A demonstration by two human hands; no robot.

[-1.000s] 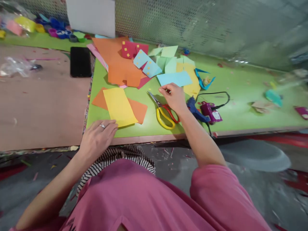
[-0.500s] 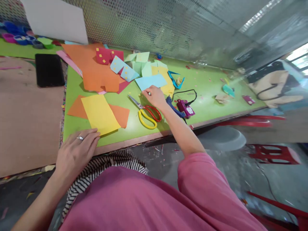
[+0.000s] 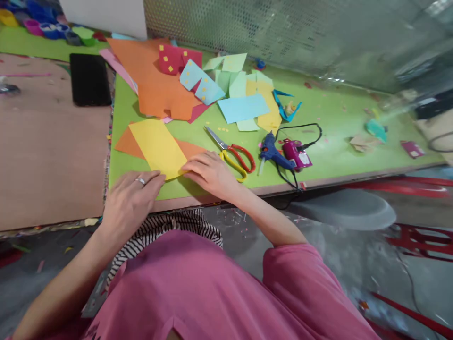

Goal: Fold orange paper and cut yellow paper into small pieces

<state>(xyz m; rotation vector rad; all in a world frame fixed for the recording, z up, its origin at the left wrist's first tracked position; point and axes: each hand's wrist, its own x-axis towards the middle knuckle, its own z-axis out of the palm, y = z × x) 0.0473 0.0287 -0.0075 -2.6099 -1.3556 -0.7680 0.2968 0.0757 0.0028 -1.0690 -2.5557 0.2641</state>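
Note:
A sheet of yellow paper point(image 3: 157, 146) lies over a piece of orange paper point(image 3: 129, 142) near the front edge of the green tabletop. My left hand point(image 3: 132, 196), with a ring on one finger, pinches the sheet's near left corner. At the near right corner, the fingers of my right hand point(image 3: 212, 174) close on the same sheet. Scissors point(image 3: 231, 153) with one red and one yellow handle rest just beyond my right hand, which partly hides the yellow loop. Tiny yellow paper bits point(image 3: 222, 129) are scattered past the blades.
A blue glue gun point(image 3: 274, 151) with a cord lies right of the scissors, against a purple box point(image 3: 297, 153). Behind are orange sheets point(image 3: 155, 80), a notched light blue card point(image 3: 201, 82) and a light blue strip point(image 3: 244, 108). A black tablet point(image 3: 90, 79) lies left.
My right hand has come back from the light blue strip to the yellow paper's near right corner. My left hand stays at the left corner. The view has shifted.

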